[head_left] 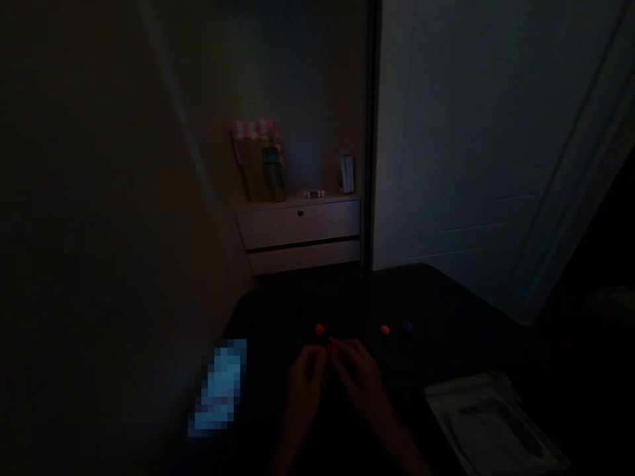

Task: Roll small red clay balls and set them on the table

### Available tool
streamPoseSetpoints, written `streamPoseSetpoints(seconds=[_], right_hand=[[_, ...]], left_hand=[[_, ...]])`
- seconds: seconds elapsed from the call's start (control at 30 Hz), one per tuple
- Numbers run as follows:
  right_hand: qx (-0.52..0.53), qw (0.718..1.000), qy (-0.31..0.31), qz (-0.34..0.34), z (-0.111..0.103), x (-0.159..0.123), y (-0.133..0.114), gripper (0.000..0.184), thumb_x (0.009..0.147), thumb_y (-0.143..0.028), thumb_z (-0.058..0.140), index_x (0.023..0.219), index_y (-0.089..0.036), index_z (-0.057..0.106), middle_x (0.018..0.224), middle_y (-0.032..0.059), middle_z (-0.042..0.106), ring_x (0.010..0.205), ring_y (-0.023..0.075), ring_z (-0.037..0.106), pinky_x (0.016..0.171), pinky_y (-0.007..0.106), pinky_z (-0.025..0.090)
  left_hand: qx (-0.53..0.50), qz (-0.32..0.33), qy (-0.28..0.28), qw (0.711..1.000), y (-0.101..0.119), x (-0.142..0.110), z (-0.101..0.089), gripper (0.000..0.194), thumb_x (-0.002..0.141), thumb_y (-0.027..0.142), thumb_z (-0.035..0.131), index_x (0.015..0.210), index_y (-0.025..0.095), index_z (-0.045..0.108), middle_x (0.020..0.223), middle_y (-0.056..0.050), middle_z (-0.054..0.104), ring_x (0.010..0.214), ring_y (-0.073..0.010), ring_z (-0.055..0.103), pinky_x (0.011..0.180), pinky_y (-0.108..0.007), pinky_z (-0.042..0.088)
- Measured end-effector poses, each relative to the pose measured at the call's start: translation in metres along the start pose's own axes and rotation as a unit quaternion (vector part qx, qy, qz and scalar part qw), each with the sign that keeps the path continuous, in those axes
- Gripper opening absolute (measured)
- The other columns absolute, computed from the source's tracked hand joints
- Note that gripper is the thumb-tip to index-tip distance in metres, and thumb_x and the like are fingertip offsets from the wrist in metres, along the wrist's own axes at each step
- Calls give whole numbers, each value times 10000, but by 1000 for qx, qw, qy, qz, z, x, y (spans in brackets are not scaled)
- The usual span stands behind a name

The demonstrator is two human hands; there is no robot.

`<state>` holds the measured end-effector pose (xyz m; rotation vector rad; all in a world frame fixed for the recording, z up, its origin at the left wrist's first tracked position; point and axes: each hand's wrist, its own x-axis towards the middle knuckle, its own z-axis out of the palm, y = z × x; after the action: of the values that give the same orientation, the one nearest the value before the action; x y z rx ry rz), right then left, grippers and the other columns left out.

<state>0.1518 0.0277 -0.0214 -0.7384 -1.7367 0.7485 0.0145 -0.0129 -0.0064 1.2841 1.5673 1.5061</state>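
In the dim light, my left hand [306, 373] and my right hand [358, 371] meet low over the dark table, fingertips almost together. Between them shows a small red lump [333, 350], possibly modelling clay, pinched at the fingers of both hands; its shape is mostly hidden. Just beyond my fingers, a small red ball [319, 329] lies on the table. To the right are an orange-pink ball [385, 330] and, beside it, a dark purple ball [406, 326].
A bright, pixelated screen-like patch [221, 387] is left of my hands. The dark table [357, 291] reaches toward a drawer unit [302, 225] carrying a green bottle [274, 173] and a red-and-white checked cloth [254, 129]. A pale packet [491, 423] lies lower right.
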Motion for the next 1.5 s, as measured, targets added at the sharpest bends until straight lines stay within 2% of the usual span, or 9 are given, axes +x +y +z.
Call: streamPoseSetpoints(seconds=[0.23, 0.57, 0.7, 0.9, 1.0, 1.13, 1.23, 1.37, 1.5], right_hand=[[-29, 999, 5, 19, -1, 0, -4, 113, 938, -161, 633, 994, -215, 715, 986, 49, 678, 858, 192, 673, 779, 287, 554], [-27, 998, 32, 50, 1, 0, -2, 64, 904, -198, 705, 884, -203, 644, 867, 18, 656, 767, 181, 634, 700, 269, 512], [-20, 998, 43, 45, 1, 0, -3, 44, 945, -236, 659, 965, -208, 686, 921, 38, 682, 822, 195, 664, 739, 282, 528], [22, 996, 57, 62, 3, 0, -1, 283, 1046, -327, 510, 1250, -214, 671, 1176, 101, 746, 1057, 235, 715, 932, 339, 552], [33, 996, 43, 68, 3, 0, -2, 289, 1067, -345, 465, 1206, -217, 685, 1127, 90, 768, 989, 224, 740, 867, 313, 569], [15, 998, 13, 66, 1, 1, -5, 233, 1055, -335, 500, 1043, -221, 702, 927, 44, 774, 826, 201, 737, 745, 276, 550], [5, 998, 6, 69, 0, 3, -8, 260, 1061, -346, 496, 943, -219, 689, 834, 25, 752, 735, 186, 709, 686, 267, 532], [-14, 998, 32, 47, 0, 4, -7, 226, 1038, -307, 524, 969, -213, 717, 916, 49, 759, 839, 204, 721, 767, 289, 548], [-26, 999, 40, 26, 1, 3, -3, 233, 1016, -244, 530, 1109, -216, 742, 1072, 82, 762, 982, 226, 732, 870, 327, 570]], left_hand=[[18, 2, -10, 1000, 0, -1, -1, 448, 874, 611, 621, 936, 177, 715, 786, -44, 726, 629, -168, 620, 598, -268, 479], [16, 9, 3, 1000, -2, 0, -1, 405, 886, 566, 627, 952, 175, 707, 807, -49, 732, 637, -171, 639, 593, -272, 496], [-14, 13, 11, 1000, -6, 1, -1, 406, 865, 577, 663, 937, 178, 684, 773, -40, 726, 621, -168, 648, 572, -266, 501], [-50, -11, 13, 999, -4, 0, 1, 467, 847, 611, 689, 1019, 178, 657, 812, -57, 761, 635, -171, 673, 566, -263, 512], [-51, -13, 7, 999, -2, 0, 1, 515, 861, 619, 668, 1118, 173, 678, 820, -64, 770, 641, -177, 679, 562, -269, 516], [-44, -14, 3, 999, 0, 1, 1, 500, 822, 635, 695, 1004, 169, 710, 786, -72, 765, 671, -198, 698, 576, -281, 528], [-40, -22, -5, 999, 1, 1, 0, 495, 789, 651, 715, 925, 175, 698, 733, -60, 752, 644, -195, 686, 565, -276, 510], [-28, -8, -5, 1000, 2, 1, 0, 470, 792, 641, 704, 859, 176, 680, 696, -52, 734, 587, -174, 645, 551, -272, 483], [-28, -11, -9, 1000, 3, 1, 0, 441, 799, 615, 695, 839, 177, 674, 710, -60, 738, 610, -185, 665, 570, -280, 499]])
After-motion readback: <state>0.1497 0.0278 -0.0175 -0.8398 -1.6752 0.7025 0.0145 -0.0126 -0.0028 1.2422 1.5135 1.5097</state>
